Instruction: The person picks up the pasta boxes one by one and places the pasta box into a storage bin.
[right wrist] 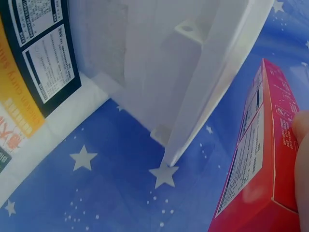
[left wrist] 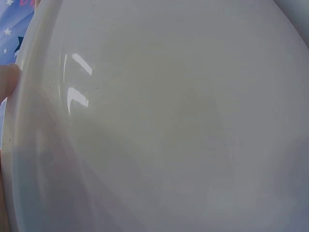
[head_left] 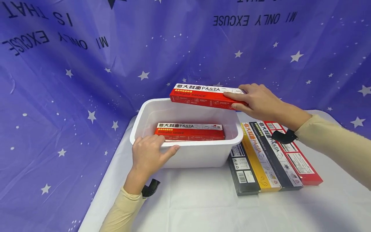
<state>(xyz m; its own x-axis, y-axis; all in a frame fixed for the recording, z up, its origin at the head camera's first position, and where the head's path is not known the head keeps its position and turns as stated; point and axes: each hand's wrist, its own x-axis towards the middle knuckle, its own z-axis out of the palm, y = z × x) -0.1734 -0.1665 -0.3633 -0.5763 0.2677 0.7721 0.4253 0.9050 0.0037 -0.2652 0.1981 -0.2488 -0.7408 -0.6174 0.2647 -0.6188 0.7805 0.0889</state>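
The right hand (head_left: 256,100) pinches one end of a red-and-white oblong cardboard box (head_left: 203,96), extending to its left. The left hand (head_left: 148,154) grips a white plastic tub (head_left: 200,155) by its rim; inside, beyond that hand, lies a second red-and-white box (head_left: 191,132).

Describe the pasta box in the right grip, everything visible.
The held pasta box is a long, slim, red carton, apparently cardboard. A white band carries Chinese characters and PASTA in dark print; yellow characters and "Tomato sauce" stand on the red below. The right wrist view shows white label panels on another side. No open flap shows. It is held crosswise, roughly level, raised by the far side of the white bin. The right grip holds its right end.
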